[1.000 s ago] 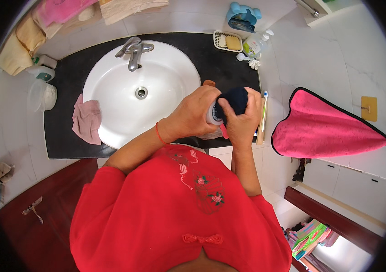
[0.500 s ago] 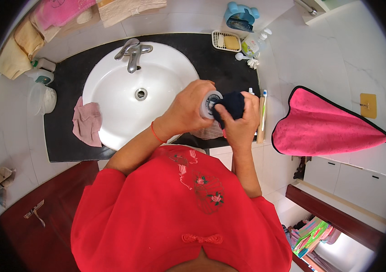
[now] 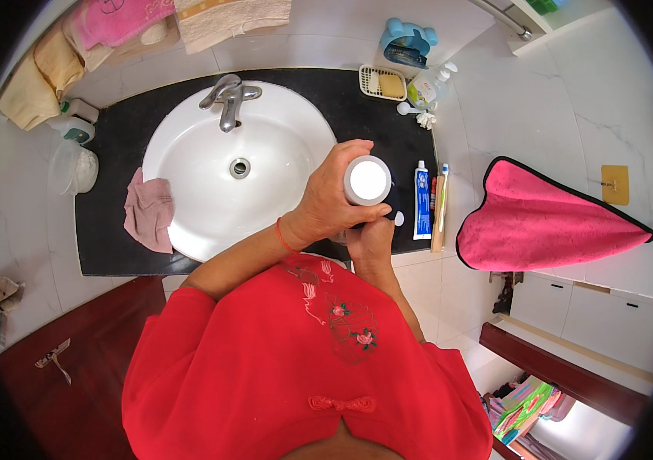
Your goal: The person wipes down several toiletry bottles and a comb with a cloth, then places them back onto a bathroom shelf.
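Note:
My left hand point(image 3: 322, 202) is wrapped round a white round container point(image 3: 368, 181) whose flat white end with a grey rim faces up. Just below it is my right hand point(image 3: 372, 244), closed, its fingers largely hidden under the container. A bit of dark navy cloth point(image 3: 358, 225) shows between that hand and the container; most of the cloth is out of sight. Beside the right hand, a small white oval thing point(image 3: 398, 218) shows on the black counter point(image 3: 119, 146). Both hands are over the counter, right of the white sink point(image 3: 203, 201).
A metal faucet point(image 3: 230, 100) stands behind the sink. A pink cloth point(image 3: 150, 211) drapes over its left rim. On the right lie a toothpaste tube point(image 3: 422, 203) and a toothbrush point(image 3: 443, 199). Farther back is a soap dish point(image 3: 381, 82). A pink towel point(image 3: 533, 222) hangs at right.
The container has turned so its flat white end faces up. My right hand has moved down and left, under it, and most of the navy cloth is now hidden. The toothpaste has come into view.

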Motion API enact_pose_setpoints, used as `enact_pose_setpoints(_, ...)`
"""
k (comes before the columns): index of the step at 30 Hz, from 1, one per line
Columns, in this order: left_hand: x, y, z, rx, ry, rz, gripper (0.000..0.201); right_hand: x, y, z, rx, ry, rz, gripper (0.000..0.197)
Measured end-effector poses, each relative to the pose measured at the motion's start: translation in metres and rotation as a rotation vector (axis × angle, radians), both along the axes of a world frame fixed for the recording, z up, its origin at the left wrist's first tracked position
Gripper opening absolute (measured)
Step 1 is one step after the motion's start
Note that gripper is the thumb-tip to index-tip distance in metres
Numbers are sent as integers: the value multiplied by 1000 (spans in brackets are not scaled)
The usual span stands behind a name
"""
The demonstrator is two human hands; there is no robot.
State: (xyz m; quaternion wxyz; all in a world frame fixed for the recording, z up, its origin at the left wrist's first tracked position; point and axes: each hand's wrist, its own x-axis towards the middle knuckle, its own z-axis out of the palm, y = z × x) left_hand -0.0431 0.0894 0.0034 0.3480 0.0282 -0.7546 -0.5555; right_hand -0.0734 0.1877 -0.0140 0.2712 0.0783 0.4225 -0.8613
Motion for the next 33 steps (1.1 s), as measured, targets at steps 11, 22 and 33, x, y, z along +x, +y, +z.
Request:
enact_pose_setpoints(11,4,-18,7,-149,-49,-215,70,-22,11,22,69,-135,133,34)
enact_pose_setpoints(22,4,-7,-1,120,-307,-233,64,-70,43,17,155,227,16,22)
enact_pose_setpoints(33,4,-2,5,-110,-214,-4,54,-44,9,54,896,1331,276,53)
